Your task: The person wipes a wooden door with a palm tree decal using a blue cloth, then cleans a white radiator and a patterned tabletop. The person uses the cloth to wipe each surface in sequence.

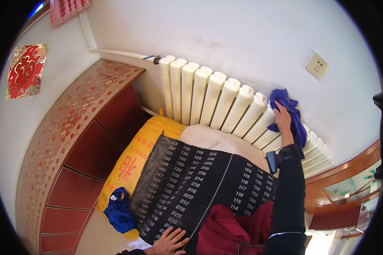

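My right hand [282,116] grips a purple-blue cloth [289,103] on top of the cream radiator [215,89], toward its right end. Part of the cloth hangs down over the radiator's front. A dark device is strapped at my right wrist. Low in the view, my left hand [169,243] rests palm down with spread fingers on a black cloth [185,181] printed with rows of white letters and numbers. That cloth lies over a yellow sack [127,159] and a pale sack [214,137] in front of the radiator.
A dark blue cloth [119,212] lies on the yellow sack's near edge. Maroon fabric [223,229] covers the lower middle. Left stands a red-brown cabinet [83,185] with a patterned top. A wall socket [317,65] is above the radiator; a valve [155,59] sits at its left end.
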Demonstrator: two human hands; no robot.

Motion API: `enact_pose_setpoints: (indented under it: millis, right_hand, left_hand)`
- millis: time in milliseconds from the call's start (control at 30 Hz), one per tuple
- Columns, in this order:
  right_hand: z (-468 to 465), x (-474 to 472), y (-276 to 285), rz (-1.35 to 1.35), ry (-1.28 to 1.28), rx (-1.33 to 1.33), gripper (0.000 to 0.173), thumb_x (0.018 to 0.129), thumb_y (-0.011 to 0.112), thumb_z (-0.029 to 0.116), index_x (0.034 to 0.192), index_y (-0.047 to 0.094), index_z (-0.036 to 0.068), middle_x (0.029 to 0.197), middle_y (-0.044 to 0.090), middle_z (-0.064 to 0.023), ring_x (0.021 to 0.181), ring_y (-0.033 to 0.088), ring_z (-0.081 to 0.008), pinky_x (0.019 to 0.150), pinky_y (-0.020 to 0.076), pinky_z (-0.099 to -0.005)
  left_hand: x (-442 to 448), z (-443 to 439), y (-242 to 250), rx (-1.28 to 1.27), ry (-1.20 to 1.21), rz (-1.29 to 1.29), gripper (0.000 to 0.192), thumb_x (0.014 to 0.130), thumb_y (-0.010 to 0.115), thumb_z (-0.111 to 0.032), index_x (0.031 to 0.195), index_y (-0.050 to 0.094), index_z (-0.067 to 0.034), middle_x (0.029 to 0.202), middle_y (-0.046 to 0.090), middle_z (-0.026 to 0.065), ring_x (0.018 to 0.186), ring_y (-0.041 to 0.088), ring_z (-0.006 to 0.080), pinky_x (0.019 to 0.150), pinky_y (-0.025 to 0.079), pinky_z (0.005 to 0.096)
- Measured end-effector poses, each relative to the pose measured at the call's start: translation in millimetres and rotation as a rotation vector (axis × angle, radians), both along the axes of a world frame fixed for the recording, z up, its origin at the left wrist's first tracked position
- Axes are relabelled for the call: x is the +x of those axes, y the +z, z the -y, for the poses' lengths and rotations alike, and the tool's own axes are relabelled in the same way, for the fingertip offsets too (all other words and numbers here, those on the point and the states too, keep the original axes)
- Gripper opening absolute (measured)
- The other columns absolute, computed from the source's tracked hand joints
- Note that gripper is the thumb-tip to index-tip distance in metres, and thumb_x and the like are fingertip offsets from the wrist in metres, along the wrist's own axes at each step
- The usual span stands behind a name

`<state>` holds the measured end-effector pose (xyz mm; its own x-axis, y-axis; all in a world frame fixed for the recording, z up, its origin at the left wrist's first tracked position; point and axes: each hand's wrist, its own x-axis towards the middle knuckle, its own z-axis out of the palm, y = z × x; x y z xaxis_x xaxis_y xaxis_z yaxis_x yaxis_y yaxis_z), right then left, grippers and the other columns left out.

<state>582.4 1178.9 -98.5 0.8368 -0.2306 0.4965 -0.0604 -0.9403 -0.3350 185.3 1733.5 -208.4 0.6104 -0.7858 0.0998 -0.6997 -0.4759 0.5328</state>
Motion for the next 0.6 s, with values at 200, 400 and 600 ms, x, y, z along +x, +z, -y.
enact_pose_setpoints:
  millis: [200, 400, 600]
  right_hand:
    - [-146.0, 101.1, 4.2, -0.005, 0.185, -0.074, 0.045, 0.087, 0.062, 0.028, 0.132, 0.057, 0.03, 0.106, 0.059, -0.0123, 0.105, 0.058, -0.0329, 0.094, 0.0439, -0.0423]
    - [-176.2, 125.3, 5.3, -0.018, 0.235, -0.184, 0.054, 0.084, 0.066, 0.022, 0.136, 0.052, 0.028, 0.119, 0.055, -0.0195, 0.109, 0.057, -0.0374, 0.093, 0.0473, -0.0436]
    - [-171.3, 130.9, -4.1, 0.0, 0.161, -0.189, 0.063, 0.082, 0.05, 0.002, 0.139, 0.048, 0.031, 0.118, 0.054, -0.0221, 0.107, 0.057, -0.0416, 0.091, 0.0473, -0.0488]
  left_hand:
    - [-2.7, 0.7, -6.4, -0.012, -0.001, -0.007, 0.05, 0.094, 0.049, -0.04, 0.136, 0.05, -0.013, 0.145, 0.041, 0.0197, 0.136, 0.036, 0.0377, 0.112, 0.022, 0.0589]
    - [-3.2, 1.0, -7.0, -0.043, -0.02, -0.01, 0.052, 0.094, 0.043, -0.037, 0.137, 0.047, -0.009, 0.144, 0.041, 0.0219, 0.135, 0.036, 0.0406, 0.112, 0.02, 0.0616]
    - [-3.6, -2.1, -14.6, -0.07, -0.038, -0.018, 0.057, 0.095, 0.039, -0.041, 0.141, 0.041, -0.008, 0.148, 0.035, 0.0228, 0.138, 0.033, 0.0404, 0.113, 0.018, 0.0616]
